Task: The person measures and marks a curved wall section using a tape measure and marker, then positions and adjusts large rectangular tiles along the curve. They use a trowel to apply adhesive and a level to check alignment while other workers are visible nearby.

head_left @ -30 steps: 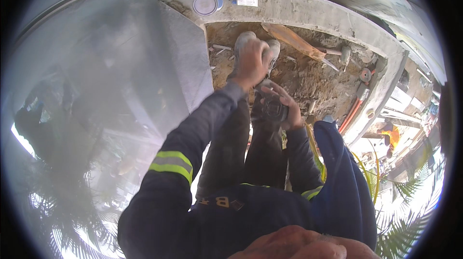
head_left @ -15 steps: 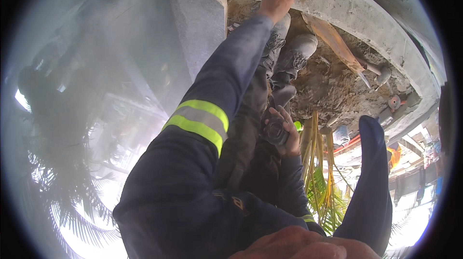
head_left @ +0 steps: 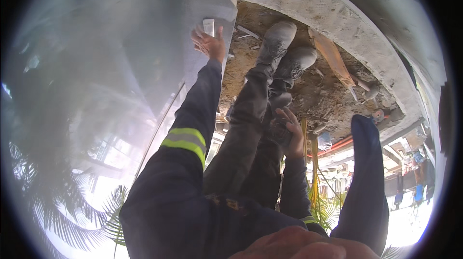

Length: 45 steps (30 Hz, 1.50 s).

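Your left hand is up in the upper middle of the frame, pressed against the glass pane near its edge, fingers closed around a small white block that sticks out above the fingertips and lies flat on the glass. Your right hand sits lower, right of centre, curled over your knee; it looks like a loose hold on the trouser cloth, though the view is too dim to be sure. Your boots rest on rubble beyond, below the concrete ledge.
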Tool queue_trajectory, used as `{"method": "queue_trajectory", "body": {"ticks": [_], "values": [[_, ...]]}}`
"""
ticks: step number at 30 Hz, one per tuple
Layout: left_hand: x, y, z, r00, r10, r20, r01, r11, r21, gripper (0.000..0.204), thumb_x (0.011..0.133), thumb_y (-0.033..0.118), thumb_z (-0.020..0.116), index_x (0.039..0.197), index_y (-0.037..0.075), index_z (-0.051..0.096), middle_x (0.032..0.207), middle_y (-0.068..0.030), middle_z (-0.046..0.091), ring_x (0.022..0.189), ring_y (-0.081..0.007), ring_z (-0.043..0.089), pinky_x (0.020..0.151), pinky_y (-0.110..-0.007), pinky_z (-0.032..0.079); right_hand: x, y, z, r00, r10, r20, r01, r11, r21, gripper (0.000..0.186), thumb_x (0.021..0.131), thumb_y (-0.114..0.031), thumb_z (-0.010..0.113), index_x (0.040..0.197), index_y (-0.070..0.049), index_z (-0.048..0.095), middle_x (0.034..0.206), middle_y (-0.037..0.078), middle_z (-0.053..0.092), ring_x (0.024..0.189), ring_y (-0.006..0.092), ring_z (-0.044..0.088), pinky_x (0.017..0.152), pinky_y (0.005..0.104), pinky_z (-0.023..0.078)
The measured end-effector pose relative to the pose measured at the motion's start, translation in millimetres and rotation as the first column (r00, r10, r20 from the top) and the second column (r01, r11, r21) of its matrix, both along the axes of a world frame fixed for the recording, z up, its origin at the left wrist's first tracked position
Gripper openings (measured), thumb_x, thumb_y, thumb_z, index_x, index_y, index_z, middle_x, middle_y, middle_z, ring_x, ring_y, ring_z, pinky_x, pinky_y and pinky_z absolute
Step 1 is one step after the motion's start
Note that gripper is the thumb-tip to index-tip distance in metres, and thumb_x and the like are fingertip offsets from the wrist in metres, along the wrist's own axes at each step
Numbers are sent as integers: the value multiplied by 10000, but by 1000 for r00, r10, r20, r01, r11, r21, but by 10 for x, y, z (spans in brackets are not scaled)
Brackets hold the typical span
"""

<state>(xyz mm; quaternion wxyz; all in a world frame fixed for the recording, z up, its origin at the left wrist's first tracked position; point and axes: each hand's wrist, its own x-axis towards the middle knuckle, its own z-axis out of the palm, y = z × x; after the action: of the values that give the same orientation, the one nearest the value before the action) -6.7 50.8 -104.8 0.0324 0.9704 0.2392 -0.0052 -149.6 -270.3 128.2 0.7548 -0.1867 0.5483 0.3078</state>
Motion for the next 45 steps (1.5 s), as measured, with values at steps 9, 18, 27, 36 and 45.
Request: {"method": "queue_trajectory", "body": {"ticks": [9, 18, 27, 36, 45], "values": [[1900, -1599, 782, 841, -504, 197, 527, 844, -95, 689, 810, 377, 782, 1385, 76, 552, 1337, -238, 562, 1204, -440, 569, 1011, -606, 469, 182, 38, 46, 982, 163, 92, -163, 987, -7, 769, 865, -228, 570, 1544, 48, 336, 1503, 218, 470, 1166, 300, 638, 951, 403, 555], [1253, -966, 1362, 887, -462, 2, 403, 771, -493, 887, 664, 262, 909, 1416, 86, 474, 1313, -237, 525, 1304, -438, 415, 1049, -569, 401, 432, -31, 230, 972, 213, 96, -207, 976, -71, 711, 859, -192, 549, 1502, 74, 401, 1454, 217, 522, 1166, 288, 641, 986, 384, 526], [-465, 249, 1801, 971, -1, -240, -80, 941, -328, 862, 674, 252, 889, 1403, 74, 464, 1327, -223, 441, 1235, -449, 445, 1027, -559, 420, 246, -99, 79, 924, 375, 74, -363, 921, -142, 607, 867, -155, 553, 1436, 55, 518, 1380, 177, 599, 1202, 231, 604, 1023, 335, 469], [-955, 826, 1292, 946, 231, -226, -279, 936, -214, 886, 683, 273, 894, 1413, 39, 451, 1305, -254, 452, 1231, -431, 450, 1045, -537, 396, 432, -131, 149, 867, 488, 103, -471, 869, -154, 588, 874, -106, 564, 1440, 43, 511, 1308, 161, 627, 1086, 217, 661, 918, 312, 527], [-929, 900, 1123, 939, 276, -205, -326, 905, -274, 916, 692, 305, 897, 1433, 26, 436, 1336, -237, 444, 1271, -424, 440, 1090, -524, 385, 408, -176, 173, 815, 578, 41, -563, 806, -181, 613, 874, -98, 604, 1461, 37, 487, 1197, 166, 672, 1044, 202, 670, 846, 304, 551]]}}
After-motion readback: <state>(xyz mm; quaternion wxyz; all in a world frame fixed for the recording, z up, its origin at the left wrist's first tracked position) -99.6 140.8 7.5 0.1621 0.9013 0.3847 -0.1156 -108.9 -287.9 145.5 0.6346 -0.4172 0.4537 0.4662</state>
